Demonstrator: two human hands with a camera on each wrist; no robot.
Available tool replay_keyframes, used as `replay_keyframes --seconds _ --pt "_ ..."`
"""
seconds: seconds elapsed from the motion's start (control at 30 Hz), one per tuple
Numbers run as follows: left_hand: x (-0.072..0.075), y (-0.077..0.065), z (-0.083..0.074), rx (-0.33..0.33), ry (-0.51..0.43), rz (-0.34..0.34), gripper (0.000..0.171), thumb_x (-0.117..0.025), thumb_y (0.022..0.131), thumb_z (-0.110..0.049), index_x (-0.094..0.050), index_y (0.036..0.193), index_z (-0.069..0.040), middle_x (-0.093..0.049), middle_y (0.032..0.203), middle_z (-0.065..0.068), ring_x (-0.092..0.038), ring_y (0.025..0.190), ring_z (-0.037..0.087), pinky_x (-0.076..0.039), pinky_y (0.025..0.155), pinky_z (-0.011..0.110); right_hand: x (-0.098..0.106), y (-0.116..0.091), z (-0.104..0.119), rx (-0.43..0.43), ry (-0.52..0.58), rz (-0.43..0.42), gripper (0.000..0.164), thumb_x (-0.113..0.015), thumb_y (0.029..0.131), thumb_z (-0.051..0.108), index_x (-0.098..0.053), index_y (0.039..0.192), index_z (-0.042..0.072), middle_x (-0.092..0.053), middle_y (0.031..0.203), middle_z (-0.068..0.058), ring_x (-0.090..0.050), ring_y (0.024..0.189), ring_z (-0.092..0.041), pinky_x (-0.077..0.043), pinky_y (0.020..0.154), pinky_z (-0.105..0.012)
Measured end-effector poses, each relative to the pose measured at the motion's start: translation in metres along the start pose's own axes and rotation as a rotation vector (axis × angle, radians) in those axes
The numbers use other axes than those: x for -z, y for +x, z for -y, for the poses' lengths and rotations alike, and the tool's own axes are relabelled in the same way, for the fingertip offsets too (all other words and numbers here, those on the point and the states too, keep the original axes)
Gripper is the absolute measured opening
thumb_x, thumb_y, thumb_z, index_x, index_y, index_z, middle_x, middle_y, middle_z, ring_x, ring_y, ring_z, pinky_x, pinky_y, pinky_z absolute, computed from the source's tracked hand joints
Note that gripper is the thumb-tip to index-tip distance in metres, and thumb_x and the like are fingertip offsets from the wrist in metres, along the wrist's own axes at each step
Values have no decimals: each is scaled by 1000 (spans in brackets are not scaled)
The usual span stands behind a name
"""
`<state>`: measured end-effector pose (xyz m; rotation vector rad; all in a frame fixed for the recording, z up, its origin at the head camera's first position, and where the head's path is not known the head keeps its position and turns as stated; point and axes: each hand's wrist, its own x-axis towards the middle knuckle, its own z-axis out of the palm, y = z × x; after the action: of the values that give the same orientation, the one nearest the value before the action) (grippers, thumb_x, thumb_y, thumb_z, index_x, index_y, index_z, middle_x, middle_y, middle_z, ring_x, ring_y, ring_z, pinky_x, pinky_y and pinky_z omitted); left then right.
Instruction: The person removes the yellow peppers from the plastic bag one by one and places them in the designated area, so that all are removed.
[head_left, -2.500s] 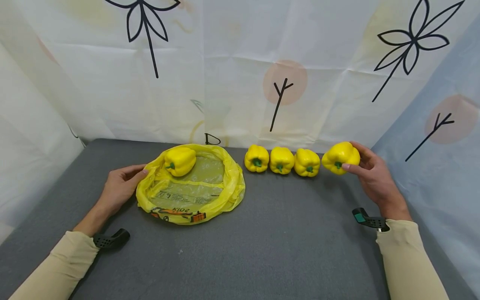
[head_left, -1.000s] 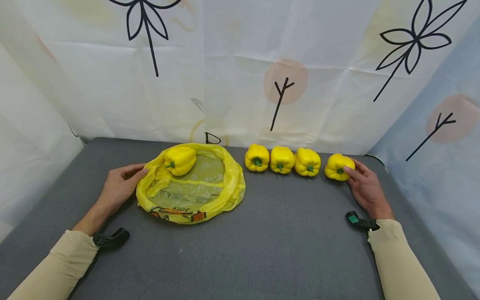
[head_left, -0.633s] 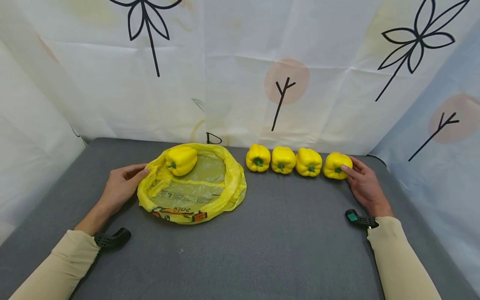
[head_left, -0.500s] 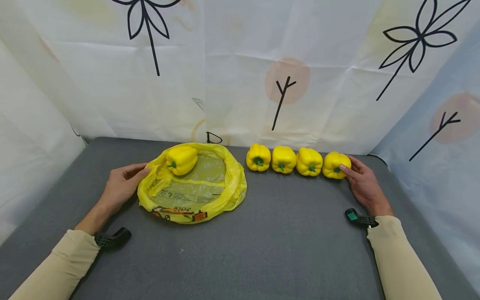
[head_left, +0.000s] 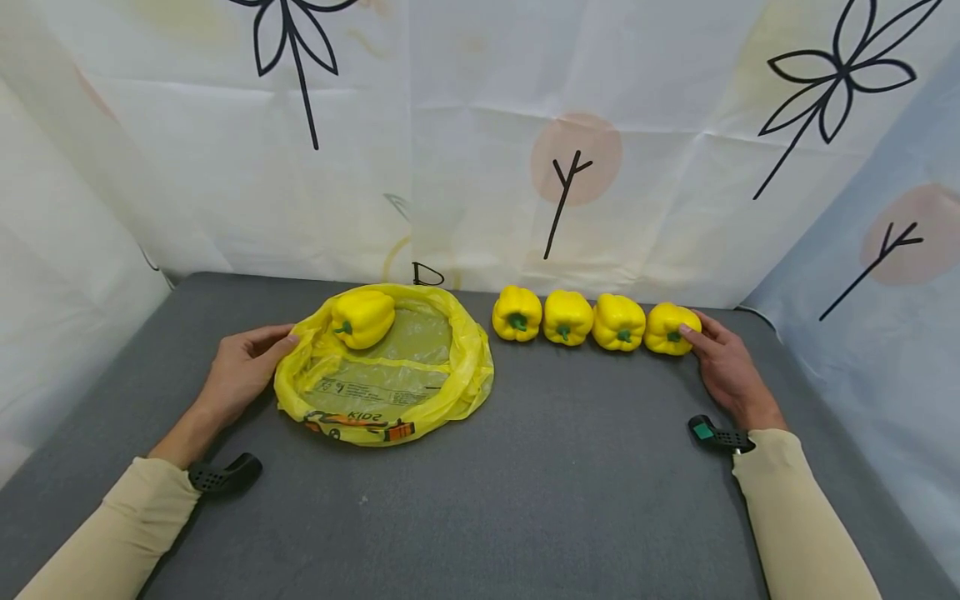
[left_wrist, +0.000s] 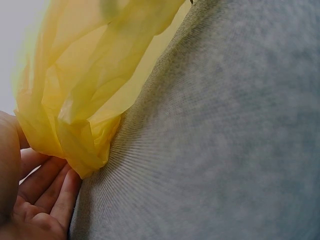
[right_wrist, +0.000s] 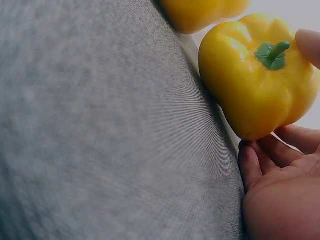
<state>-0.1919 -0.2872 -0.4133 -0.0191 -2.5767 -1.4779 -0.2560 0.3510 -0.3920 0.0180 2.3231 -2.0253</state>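
My left hand [head_left: 243,371] pinches the left edge of a yellow plastic bag [head_left: 468,379], its rim rolled open and a car print on its front. Inside the bag, toward the back left, lies a yellow bell pepper [head_left: 363,319]. In the left wrist view the thumb and fingers are at the bag's gathered edge [left_wrist: 82,135]. At the right end of a row of yellow bell peppers, my right hand [head_left: 727,362] holds the last bell pepper [head_left: 670,327] from its right side. The right wrist view shows its green stem [right_wrist: 273,54], with the thumb near it and fingers beneath.
Several bell peppers stand in a row along the table's back: one near the bag [head_left: 517,310], a middle one [head_left: 567,315], and one [head_left: 618,319] beside the held pepper. The grey table [head_left: 525,492] meets a printed white curtain [head_left: 472,167] behind.
My right hand has lowered the bell pepper to the table and slid it left, close to its neighbour in the row. My left hand has stayed at the bag's edge.
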Motion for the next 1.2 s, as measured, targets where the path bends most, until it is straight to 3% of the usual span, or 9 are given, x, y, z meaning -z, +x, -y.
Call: replay_keyframes --seconds 0.27,0.47,0.77,0.97,1.2 --pt "0 -1 -2 11 0 -3 52 -55 107 -35 -56 142 4 -58 133 27 -56 94 -12 -50 73 10 -1 -2 3 -7 31 -9 82 -60 104 33 -11 162 0 -30 151 -6 -28 136 -22 -17 120 -32" --pt "0 -1 -2 13 0 1 52 -54 107 -35 -56 142 4 -58 133 27 -56 93 -11 -50 72 11 0 -3 2 5 54 -9 83 -59 104 33 -10 162 0 -25 155 -10 -28 136 -20 -18 119 -30" --pt "1 -1 0 7 7 4 52 -55 107 -35 -56 142 3 -59 132 24 -55 94 -12 -50 73 10 3 -4 -3 44 78 33 79 -56 107 28 -5 163 3 -8 168 -15 -24 143 -18 -19 119 -27" --pt "1 -1 0 -10 9 8 52 -55 106 -35 -56 142 2 -60 131 23 -56 94 -11 -49 74 11 5 -4 -6 86 76 51 75 -54 108 26 -8 163 3 -14 164 -15 -27 140 -16 -25 113 -23" --pt "2 0 2 -6 10 11 52 -55 107 -35 -56 143 2 -60 131 22 -56 94 -11 -50 73 11 4 -3 -5 72 110 47 76 -53 108 27 -7 162 1 -18 161 -11 -24 142 -18 -21 117 -26"
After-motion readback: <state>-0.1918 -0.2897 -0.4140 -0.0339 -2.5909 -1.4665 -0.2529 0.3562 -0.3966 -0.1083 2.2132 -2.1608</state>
